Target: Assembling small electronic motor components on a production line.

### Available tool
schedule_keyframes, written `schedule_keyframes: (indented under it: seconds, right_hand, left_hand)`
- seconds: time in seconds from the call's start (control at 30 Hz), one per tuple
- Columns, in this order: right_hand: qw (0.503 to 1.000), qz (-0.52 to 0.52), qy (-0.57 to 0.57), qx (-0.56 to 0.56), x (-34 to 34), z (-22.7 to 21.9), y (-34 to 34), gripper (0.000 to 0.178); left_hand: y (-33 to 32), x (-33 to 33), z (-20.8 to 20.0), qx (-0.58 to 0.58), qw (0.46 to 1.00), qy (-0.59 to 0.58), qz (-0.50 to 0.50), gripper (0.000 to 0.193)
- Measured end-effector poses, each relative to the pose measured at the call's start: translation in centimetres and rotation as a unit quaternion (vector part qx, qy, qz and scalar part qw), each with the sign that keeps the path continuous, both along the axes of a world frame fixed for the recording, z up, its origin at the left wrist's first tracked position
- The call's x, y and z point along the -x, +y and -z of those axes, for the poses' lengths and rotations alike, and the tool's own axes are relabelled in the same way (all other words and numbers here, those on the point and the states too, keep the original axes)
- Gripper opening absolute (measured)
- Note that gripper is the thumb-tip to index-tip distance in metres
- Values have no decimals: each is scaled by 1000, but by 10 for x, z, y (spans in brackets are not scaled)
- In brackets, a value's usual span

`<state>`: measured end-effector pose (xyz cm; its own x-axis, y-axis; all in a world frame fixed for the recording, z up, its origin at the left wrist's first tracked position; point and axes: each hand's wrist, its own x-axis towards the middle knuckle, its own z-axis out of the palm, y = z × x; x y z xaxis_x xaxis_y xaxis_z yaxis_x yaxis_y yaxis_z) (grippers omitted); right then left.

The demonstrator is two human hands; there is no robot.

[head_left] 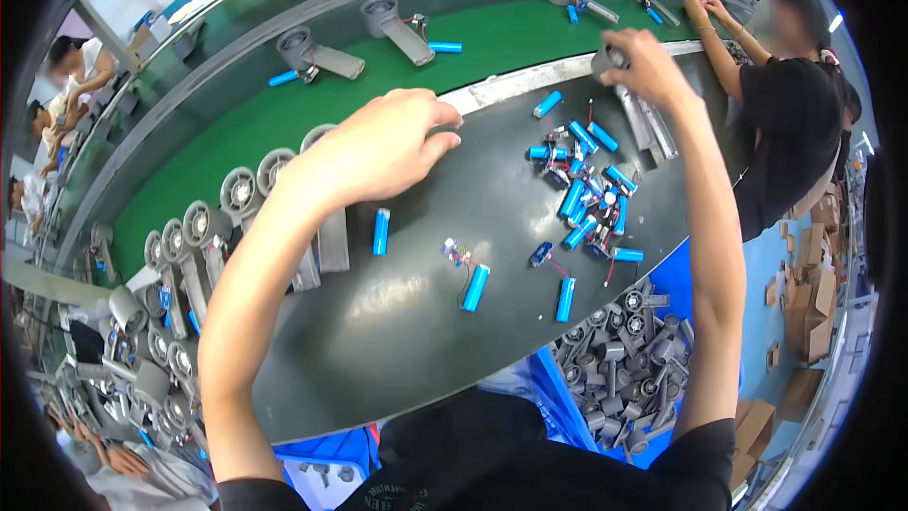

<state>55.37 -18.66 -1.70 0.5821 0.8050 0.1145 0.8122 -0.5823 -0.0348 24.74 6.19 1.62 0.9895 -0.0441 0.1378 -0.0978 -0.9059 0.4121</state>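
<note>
My right hand (651, 68) is closed on a grey plastic fan housing (605, 63), whose round head shows beside my fingers. Under that hand, long grey handle parts (647, 125) slant toward me; whether they belong to the held housing is hard to tell. Over the table's left part, my left hand (397, 144) hangs with thumb and fingers apart and nothing visible between them. Beneath its wrist stand grey fan housings (331, 237), partly hidden by my forearm. A lone blue cylindrical battery (381, 232) lies close by. Wired batteries with small circuit boards (577, 199) form a pile between my hands.
Beyond the table's pale edge (511, 85) runs a green conveyor belt (511, 38) carrying fan housings (392, 26) with batteries. More housings (201, 222) line up at left. A blue crate of grey fan parts (624, 360) sits at lower right. A co-worker (790, 104) works at right.
</note>
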Motion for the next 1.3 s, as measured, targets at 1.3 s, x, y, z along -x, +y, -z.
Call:
schedule_keyframes:
  seconds: [1.3]
  right_hand:
    - [570, -67, 627, -527, 341, 29, 13, 25]
  left_hand:
    - [-79, 141, 14, 200, 930, -303, -53, 40]
